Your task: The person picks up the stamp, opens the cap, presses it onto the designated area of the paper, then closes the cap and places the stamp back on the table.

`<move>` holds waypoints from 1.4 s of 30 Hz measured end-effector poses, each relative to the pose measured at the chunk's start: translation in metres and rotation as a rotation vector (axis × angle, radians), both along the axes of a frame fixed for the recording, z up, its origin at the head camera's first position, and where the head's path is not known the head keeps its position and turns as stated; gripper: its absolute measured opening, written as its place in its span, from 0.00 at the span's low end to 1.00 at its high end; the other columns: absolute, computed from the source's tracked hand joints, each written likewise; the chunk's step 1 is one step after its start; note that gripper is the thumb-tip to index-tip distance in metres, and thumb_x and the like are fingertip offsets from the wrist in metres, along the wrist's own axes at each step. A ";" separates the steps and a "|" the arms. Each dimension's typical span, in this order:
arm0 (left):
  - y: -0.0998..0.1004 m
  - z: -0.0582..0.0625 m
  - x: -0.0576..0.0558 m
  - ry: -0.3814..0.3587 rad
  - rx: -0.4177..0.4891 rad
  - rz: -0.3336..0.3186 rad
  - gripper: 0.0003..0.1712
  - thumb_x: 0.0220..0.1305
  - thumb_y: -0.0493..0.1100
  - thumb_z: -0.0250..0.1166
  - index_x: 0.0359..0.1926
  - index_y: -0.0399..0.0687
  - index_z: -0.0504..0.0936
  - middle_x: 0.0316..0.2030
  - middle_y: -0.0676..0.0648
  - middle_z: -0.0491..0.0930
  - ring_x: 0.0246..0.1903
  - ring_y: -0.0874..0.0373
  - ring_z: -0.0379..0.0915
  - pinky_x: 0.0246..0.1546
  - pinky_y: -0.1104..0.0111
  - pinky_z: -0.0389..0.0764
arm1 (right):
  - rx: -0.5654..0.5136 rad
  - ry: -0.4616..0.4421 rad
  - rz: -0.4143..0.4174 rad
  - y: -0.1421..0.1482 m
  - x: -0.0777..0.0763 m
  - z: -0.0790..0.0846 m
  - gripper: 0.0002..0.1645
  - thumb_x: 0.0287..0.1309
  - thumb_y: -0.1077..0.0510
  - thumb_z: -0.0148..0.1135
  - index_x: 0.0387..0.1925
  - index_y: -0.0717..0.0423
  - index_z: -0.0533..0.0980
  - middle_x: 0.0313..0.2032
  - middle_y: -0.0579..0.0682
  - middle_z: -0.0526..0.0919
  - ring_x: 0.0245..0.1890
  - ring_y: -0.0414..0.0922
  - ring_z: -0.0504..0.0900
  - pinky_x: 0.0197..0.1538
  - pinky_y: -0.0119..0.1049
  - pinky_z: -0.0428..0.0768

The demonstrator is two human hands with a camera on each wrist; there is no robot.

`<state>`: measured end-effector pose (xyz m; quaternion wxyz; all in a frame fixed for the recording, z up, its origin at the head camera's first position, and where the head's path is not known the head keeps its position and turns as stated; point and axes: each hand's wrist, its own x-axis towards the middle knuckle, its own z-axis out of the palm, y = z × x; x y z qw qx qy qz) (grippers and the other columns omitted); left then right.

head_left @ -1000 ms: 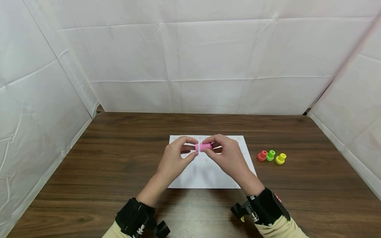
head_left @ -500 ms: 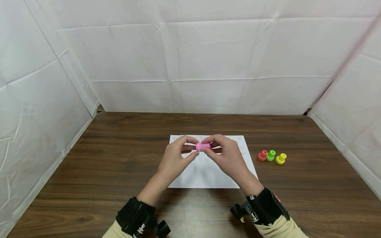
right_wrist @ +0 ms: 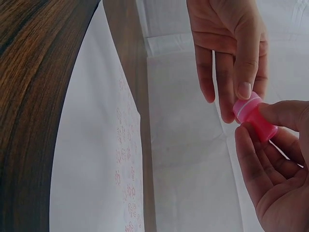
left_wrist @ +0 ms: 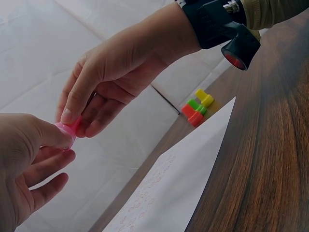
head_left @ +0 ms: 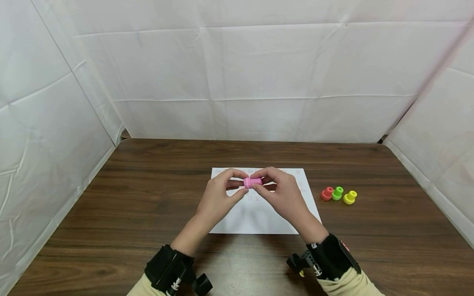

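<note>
Over the white paper sheet (head_left: pixel 255 218), both hands meet at one small pink stamp. With thumb and fingers, my left hand (head_left: pixel 218 193) pinches its pink cap (right_wrist: pixel 244 107) from the left. The right hand (head_left: pixel 281 191) grips the stamp's body (right_wrist: pixel 263 124) from the other side, thumb on the near face. Cap and body sit against each other, a pale ring showing between them in the right wrist view. In the left wrist view the fingers hide most of the pink stamp (left_wrist: pixel 66 130). Small reddish prints cover the far part of the sheet.
Right of the sheet stand a red stamp (head_left: pixel 326 194), a green stamp (head_left: pixel 337 193) and a yellow stamp (head_left: pixel 349 197), close together. The brown wooden table (head_left: pixel 155 197) is bordered by white cloth walls (head_left: pixel 259 74) at the back and both sides.
One second ago a gap separated the pink cap from the stamp's body. The two came together by half a second ago and stay joined; the hands have hardly moved since.
</note>
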<state>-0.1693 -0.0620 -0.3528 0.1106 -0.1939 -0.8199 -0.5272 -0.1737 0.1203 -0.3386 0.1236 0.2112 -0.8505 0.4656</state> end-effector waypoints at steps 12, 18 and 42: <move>0.000 -0.001 0.001 -0.018 -0.005 -0.025 0.16 0.59 0.34 0.71 0.49 0.47 0.82 0.48 0.50 0.84 0.44 0.59 0.86 0.54 0.69 0.83 | -0.025 -0.049 0.023 0.003 0.001 -0.001 0.12 0.57 0.59 0.72 0.43 0.56 0.82 0.41 0.51 0.87 0.38 0.43 0.86 0.42 0.30 0.86; 0.001 0.001 0.003 0.006 -0.019 -0.033 0.16 0.60 0.36 0.71 0.49 0.46 0.82 0.48 0.49 0.84 0.44 0.57 0.86 0.54 0.68 0.83 | -0.009 -0.074 0.021 0.003 0.001 0.000 0.13 0.57 0.60 0.72 0.44 0.55 0.81 0.41 0.51 0.87 0.38 0.43 0.86 0.42 0.32 0.87; -0.016 0.007 -0.001 0.031 -0.013 0.056 0.17 0.57 0.34 0.73 0.48 0.45 0.82 0.46 0.47 0.84 0.44 0.52 0.87 0.50 0.60 0.86 | 0.078 -0.061 -0.017 0.024 -0.001 0.000 0.21 0.56 0.59 0.73 0.51 0.54 0.78 0.41 0.52 0.86 0.38 0.45 0.87 0.43 0.36 0.87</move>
